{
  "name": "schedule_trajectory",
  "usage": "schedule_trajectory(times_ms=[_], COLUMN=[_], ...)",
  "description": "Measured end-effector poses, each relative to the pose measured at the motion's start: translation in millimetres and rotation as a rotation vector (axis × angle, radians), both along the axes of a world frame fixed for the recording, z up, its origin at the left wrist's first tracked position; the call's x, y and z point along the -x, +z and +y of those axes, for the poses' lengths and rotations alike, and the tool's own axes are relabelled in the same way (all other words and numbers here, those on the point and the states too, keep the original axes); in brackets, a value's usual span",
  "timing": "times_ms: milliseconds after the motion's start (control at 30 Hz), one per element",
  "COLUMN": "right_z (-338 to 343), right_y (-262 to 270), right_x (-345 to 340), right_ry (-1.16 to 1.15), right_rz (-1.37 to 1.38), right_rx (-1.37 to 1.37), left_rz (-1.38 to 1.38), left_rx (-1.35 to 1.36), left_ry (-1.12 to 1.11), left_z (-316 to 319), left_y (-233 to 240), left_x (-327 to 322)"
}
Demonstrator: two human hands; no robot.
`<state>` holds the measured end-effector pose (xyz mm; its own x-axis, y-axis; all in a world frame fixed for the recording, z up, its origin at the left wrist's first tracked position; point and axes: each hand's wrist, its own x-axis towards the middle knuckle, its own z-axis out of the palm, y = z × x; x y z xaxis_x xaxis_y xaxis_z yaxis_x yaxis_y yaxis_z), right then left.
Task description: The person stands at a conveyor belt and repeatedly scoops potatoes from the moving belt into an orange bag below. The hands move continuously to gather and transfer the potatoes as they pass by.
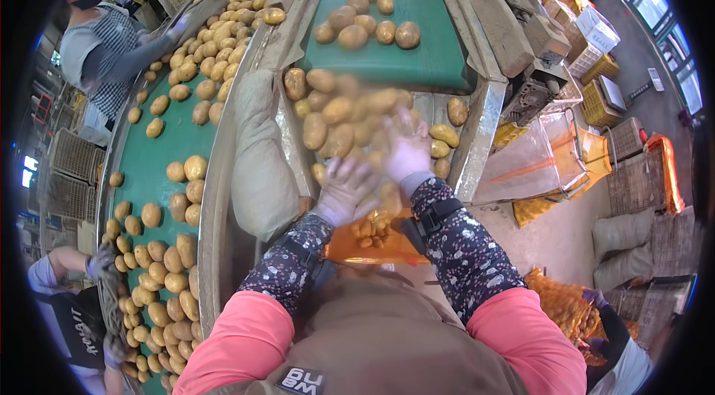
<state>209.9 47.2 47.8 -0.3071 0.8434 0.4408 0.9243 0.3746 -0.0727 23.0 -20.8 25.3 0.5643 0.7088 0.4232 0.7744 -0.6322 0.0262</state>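
Both my hands wear thin pale gloves and reach into a metal chute at the end of a green conveyor belt (391, 65). My left hand (349, 188) lies with fingers spread at the near side of a heap of potatoes (338, 110). Farther forward, my right hand (408, 143) touches the heap's right part, its fingers blurred by motion. Neither hand clearly grips a potato. Just below the chute's mouth hangs an orange mesh bag (346, 244) with potatoes inside. A few potatoes (444, 135) rest along the right wall (481, 138).
To the left runs a second green belt (167, 143) full of potatoes. Two co-workers (106, 54) (72, 317) stand along it. A stuffed cloth sack (260, 155) pads the chute's left wall. At right are a bag frame (575, 155), plastic crates (637, 183) and another person (620, 333) by a filled mesh bag (558, 305).
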Motion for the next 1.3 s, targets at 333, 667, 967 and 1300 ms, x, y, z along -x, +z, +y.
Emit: schedule_trajectory(times_ms=[333,667,967,1300], right_z=[-29.2,-8.2,-44.3,-28.3], right_y=[-11.2,34.1,-3.8,22.2], right_x=[8.2,20.9,2.6,0.1], right_ry=[-0.080,-0.136,-0.136,-0.121], right_rz=[0.320,0.262,0.212,0.527], right_rx=[0.334,0.178,0.207,-0.037], left_rz=[-0.041,-0.074,-0.433,-0.151], left_rx=[0.098,-0.043,-0.073,0.179], left_ry=[0.464,0.114,0.463,0.281], left_z=[16.1,7.7,18.2,6.7], left_y=[11.9,6.5,2.7,17.0], left_x=[-14.5,-5.2,-15.8,-8.4])
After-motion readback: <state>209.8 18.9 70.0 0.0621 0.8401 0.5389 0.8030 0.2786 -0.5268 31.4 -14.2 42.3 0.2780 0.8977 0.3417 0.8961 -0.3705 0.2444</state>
